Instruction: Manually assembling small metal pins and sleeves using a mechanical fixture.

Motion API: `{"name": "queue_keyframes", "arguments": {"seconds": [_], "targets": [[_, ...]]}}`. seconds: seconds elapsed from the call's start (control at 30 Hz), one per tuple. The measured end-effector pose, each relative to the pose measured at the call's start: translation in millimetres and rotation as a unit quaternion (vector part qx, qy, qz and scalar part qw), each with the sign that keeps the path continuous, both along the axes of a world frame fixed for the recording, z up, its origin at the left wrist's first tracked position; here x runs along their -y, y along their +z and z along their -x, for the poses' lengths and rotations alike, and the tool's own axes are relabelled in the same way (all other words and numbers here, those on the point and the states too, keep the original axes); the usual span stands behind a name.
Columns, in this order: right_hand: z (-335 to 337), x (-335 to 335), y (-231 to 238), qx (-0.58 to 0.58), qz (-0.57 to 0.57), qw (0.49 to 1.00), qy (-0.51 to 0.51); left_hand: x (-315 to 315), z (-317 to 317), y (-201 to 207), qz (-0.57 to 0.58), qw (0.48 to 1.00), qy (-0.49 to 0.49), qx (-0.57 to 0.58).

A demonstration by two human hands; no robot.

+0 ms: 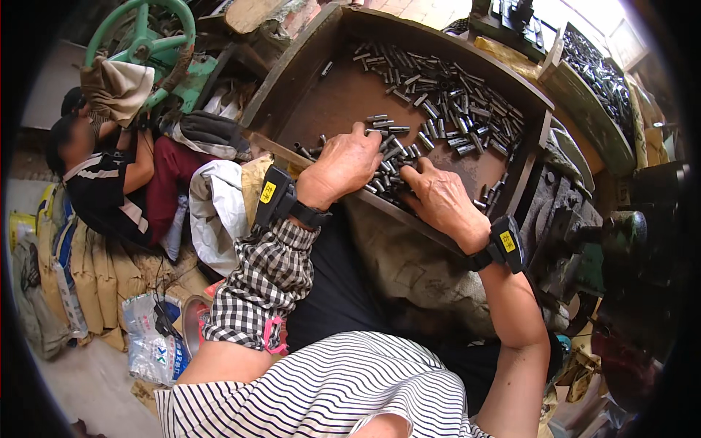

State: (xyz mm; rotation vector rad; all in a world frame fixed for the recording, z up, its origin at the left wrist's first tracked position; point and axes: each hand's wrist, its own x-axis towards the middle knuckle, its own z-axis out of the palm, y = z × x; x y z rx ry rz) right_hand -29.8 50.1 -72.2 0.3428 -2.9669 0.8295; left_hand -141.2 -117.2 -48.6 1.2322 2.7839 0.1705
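Note:
Many short, shiny metal tubes (467,109) lie loose in a brown tray with raised sides (321,109). A thicker heap of the same tubes gathers along the tray's near edge, between and around my hands. My left hand (343,166) reaches over that edge with its fingers curled down against the heap. To its right, my right hand (444,197) has bent fingers dipped into the same heap. The fingertips of both hands are partly hidden, so whichever tubes they grip cannot be made out. Each wrist carries a strapped black device with a yellow label.
At upper left another person (109,168) sits near a green handwheel (142,47). A second bin (591,95) full of metal pieces stands at upper right. Dark machinery (642,248) rises close to my right arm. Sacks (102,277) and a white cloth (219,208) lie on the left.

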Motion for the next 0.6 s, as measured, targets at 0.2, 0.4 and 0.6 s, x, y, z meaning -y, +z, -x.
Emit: {"name": "queue_keyframes", "arguments": {"seconds": [0.2,0.4,0.6], "targets": [[-30,-21,-2,0.008,-0.031,0.999,-0.025,-25,-30,-16,-0.036,0.998,-0.053,0.025],[-68,-53,6,-0.024,-0.061,0.993,-0.096,-57,-54,-29,-0.117,0.985,-0.126,0.012],[-58,-62,18,-0.054,-0.03,0.987,-0.15,-59,-60,-15,-0.085,0.983,-0.159,0.024]]}}
